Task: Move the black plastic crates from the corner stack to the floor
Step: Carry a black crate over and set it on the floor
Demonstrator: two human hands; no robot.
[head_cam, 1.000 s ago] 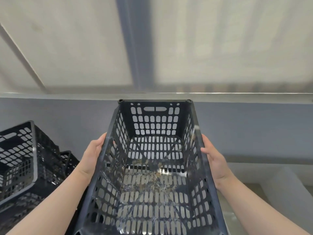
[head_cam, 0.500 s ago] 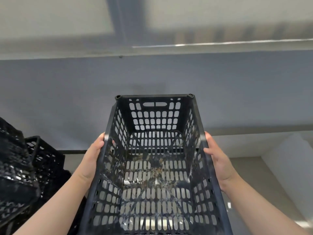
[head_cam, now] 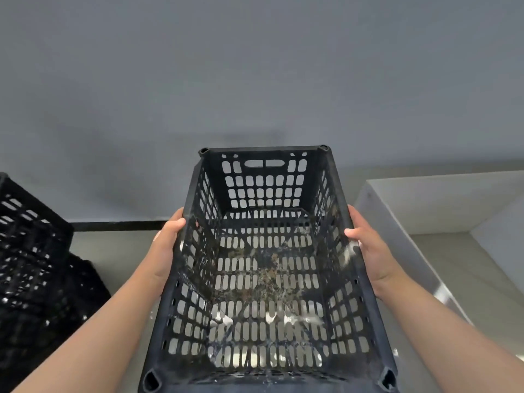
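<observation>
I hold a black slotted plastic crate (head_cam: 266, 211) in front of me, open side up, with dried dirt on its bottom. My left hand (head_cam: 167, 245) grips its left long rim, thumb over the top edge. My right hand (head_cam: 371, 251) grips the right long rim the same way. The crate hangs in the air above the pale floor (head_cam: 119, 251). At the left edge stands the stack of black crates (head_cam: 31, 259), blurred and partly cut off.
A grey wall (head_cam: 255, 80) runs across the back, with a dark strip at its foot. A low white ledge or box (head_cam: 442, 205) stands to the right on the floor. Bare floor lies between the stack and the ledge.
The view has tilted down from the ceiling to the wall and floor. The crate has come lower in both hands, whose grip has not changed. The stack at the left sits lower in view.
</observation>
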